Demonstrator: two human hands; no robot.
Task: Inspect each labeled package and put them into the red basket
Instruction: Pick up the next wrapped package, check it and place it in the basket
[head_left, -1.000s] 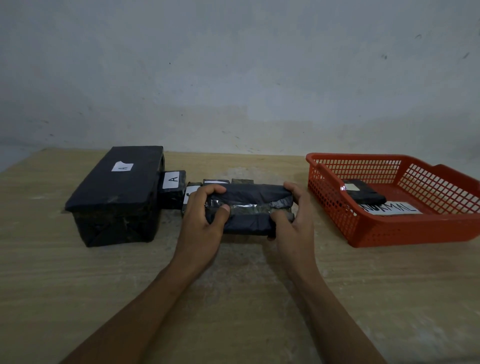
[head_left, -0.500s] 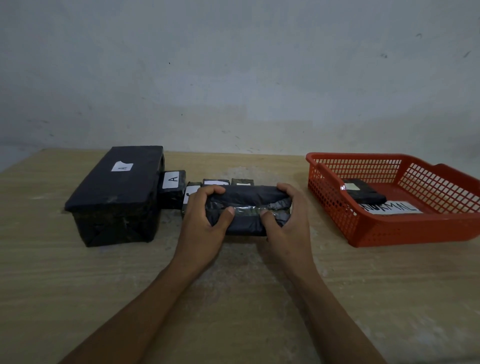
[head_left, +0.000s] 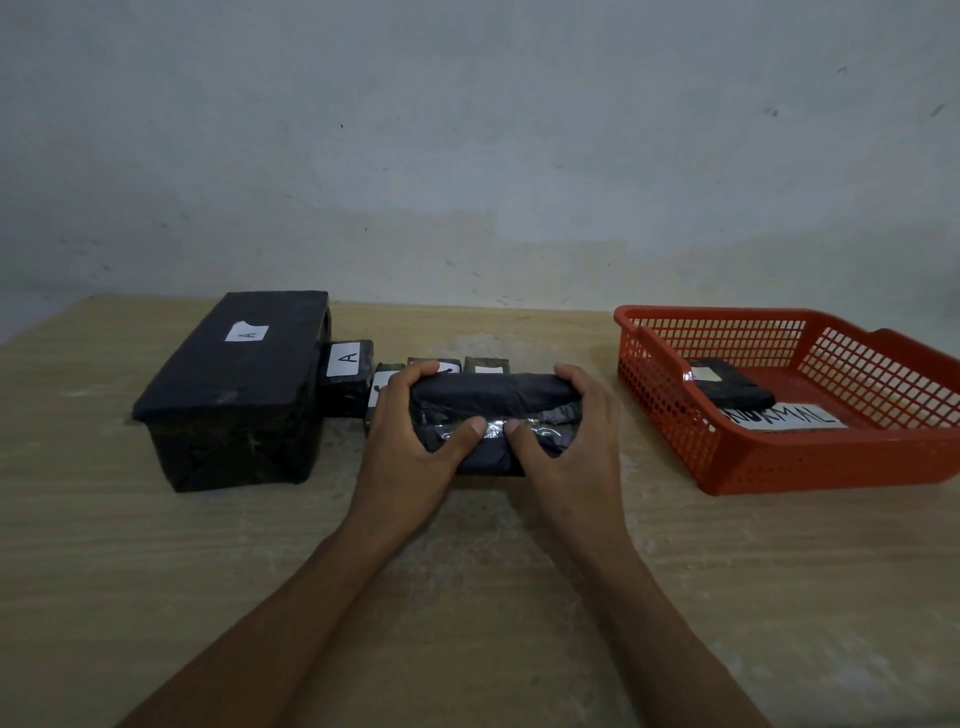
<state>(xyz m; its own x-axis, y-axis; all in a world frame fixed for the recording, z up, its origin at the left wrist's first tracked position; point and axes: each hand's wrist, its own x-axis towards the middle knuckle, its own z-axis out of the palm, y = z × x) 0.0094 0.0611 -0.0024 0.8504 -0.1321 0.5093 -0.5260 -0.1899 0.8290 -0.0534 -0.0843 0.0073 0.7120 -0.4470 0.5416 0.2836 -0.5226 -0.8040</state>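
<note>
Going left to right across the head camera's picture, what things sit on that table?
Large black box → small package labeled A → left hand → black wrapped package held by both hands → right hand → red basket.

We are seeing matt black wrapping on the package (glossy clear tape crossing it). The basket is looking like smooth red plastic, the table pale matt woodgrain.

Dim, even light is falling across the pale wooden table, leaving only soft shadows. Clear tape on the black wrapped package is catching a glint, and wide-angle distortion is bending the edges.
</note>
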